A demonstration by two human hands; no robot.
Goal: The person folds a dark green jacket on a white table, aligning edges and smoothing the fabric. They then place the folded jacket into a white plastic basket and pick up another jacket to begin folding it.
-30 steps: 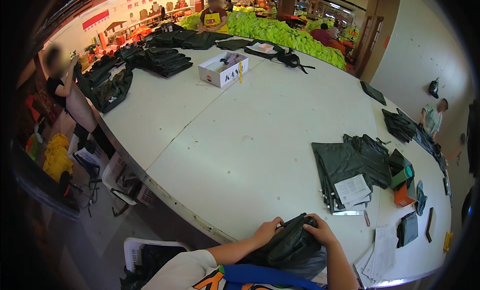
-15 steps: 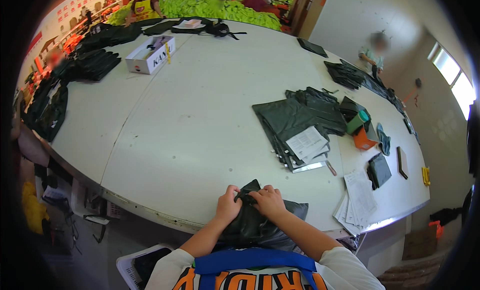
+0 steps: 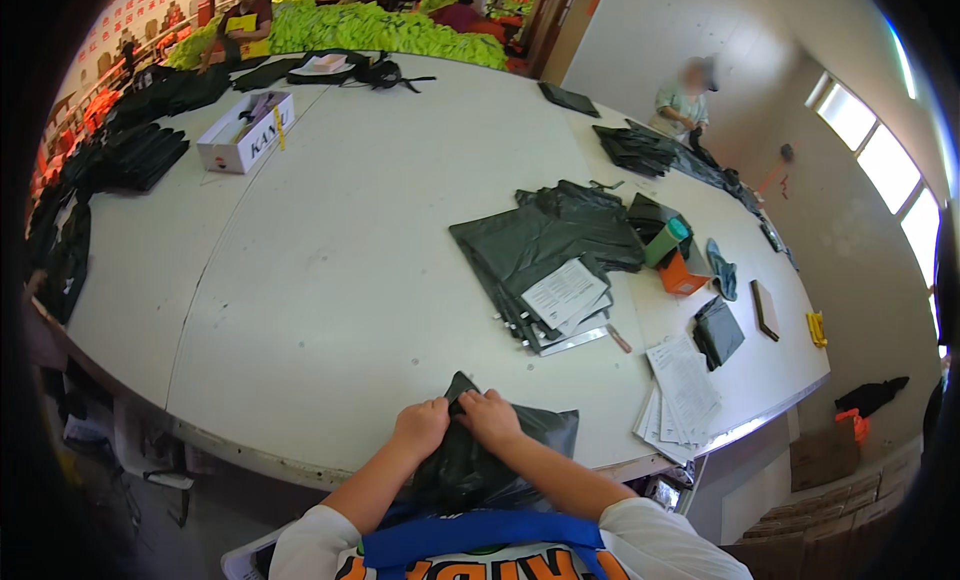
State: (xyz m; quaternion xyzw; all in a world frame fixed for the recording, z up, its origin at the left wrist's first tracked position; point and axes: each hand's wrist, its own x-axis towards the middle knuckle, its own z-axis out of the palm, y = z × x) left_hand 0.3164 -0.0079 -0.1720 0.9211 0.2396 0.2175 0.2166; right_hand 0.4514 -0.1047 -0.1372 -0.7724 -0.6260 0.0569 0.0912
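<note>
In the head view, the person's left hand (image 3: 420,427) and right hand (image 3: 490,418) are pressed close together, both pinching the upper corner of a dark, glossy plastic mailing bag (image 3: 480,460). The bag lies at the near edge of the big white round-cornered table (image 3: 330,260), straight in front of the person's chest.

Against half a second ago, the hands have drawn closer and the bag looks bunched under them, with more of its right half spread flat on the table. That suggests the bag's contents are being settled or its mouth folded over, though the fold itself is hidden by the fingers.

The bag's long axis runs roughly from the near left to the far right, its pinched corner pointing away from the person.

Further up the table from the bag lies a fanned stack of flat dark-green plastic bags (image 3: 540,250) topped by a white paper sheet (image 3: 565,292); to the bag's right sit loose white paper slips (image 3: 680,390).
</note>
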